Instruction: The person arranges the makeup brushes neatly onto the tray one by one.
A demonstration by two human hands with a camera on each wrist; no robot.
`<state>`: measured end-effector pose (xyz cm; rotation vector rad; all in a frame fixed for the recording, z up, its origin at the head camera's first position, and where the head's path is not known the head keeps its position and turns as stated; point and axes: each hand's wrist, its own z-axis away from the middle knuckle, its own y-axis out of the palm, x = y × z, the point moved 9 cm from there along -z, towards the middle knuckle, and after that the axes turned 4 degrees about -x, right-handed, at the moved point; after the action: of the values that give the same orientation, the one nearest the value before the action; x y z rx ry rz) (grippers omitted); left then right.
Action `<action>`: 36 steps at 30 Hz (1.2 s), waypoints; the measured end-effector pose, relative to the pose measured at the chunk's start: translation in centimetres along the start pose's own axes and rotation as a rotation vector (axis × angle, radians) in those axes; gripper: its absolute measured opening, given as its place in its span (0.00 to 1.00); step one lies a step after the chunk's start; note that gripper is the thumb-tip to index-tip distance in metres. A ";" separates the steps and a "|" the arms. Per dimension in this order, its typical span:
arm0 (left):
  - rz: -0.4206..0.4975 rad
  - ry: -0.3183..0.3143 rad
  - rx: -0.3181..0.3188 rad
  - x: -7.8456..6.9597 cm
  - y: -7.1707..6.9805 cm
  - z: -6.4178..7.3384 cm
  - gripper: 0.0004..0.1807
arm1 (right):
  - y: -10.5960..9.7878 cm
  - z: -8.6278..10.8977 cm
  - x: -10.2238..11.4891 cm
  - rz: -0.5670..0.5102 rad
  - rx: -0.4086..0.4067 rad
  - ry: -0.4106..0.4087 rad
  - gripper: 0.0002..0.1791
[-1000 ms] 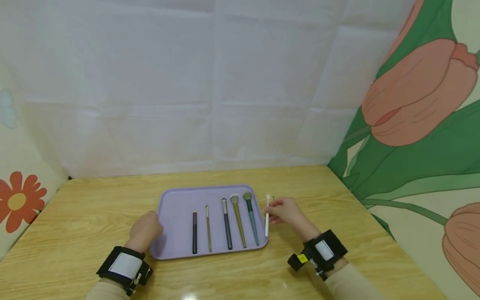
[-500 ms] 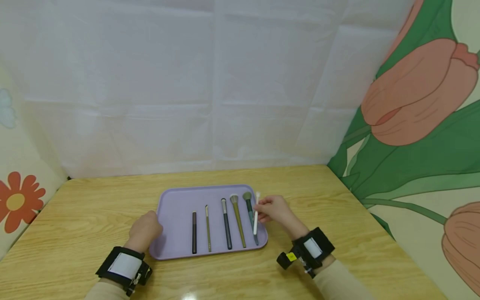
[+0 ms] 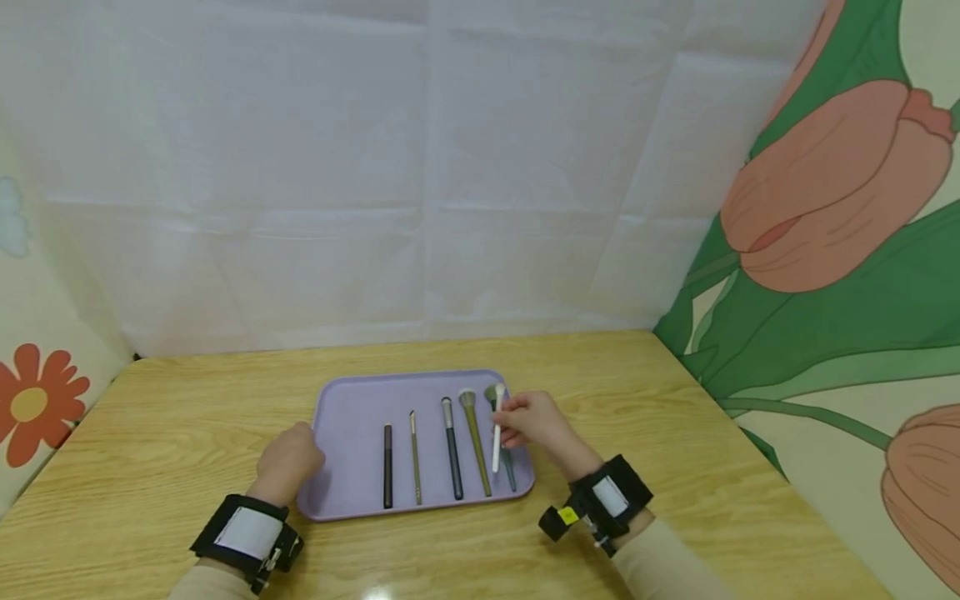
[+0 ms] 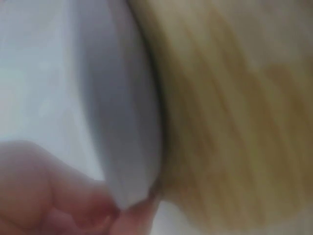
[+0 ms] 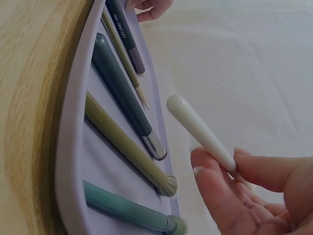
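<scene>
My right hand [image 3: 531, 422] pinches a white makeup brush [image 3: 497, 448] between thumb and fingers, above the right side of a lilac tray [image 3: 341, 408]. In the right wrist view, the rounded handle end [image 5: 198, 128] of that brush points up and left, apart from the tray. Part of a green makeup brush [image 3: 511, 472] is hidden behind it in the head view. Beside that lie an olive brush [image 3: 477, 446], a black brush [image 3: 453, 458], a thin brush [image 3: 416, 462] and a short dark brush [image 3: 387, 471]. My left hand [image 3: 288, 460] grips the tray's left rim.
The tray rests on a wood-grain table [image 3: 202, 400]. White cloth [image 3: 360, 192] hangs behind it. A wall with painted tulips [image 3: 832, 200] borders the table on the right, and a flower-painted wall [image 3: 45, 317] stands on the left.
My right hand has carried the white brush leftward, from the tray's right edge to over the green brush. The left hand and the tray have stayed in place.
</scene>
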<state>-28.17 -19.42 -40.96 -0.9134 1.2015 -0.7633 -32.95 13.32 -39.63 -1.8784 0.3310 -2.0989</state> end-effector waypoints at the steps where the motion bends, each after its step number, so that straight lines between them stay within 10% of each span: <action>1: 0.000 0.001 -0.001 0.0 0.0 0.0 0.08 | 0.1 0.0 0.0 0.002 0.003 -0.001 0.05; 36: 0.008 0.000 0.000 0.0 0.0 0.0 0.08 | 4.7 0.5 0.9 -0.020 0.104 -0.039 0.08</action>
<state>-28.22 -19.42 -40.91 -0.9086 1.2049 -0.7570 -32.17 8.66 -40.42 -1.8668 0.1907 -2.0478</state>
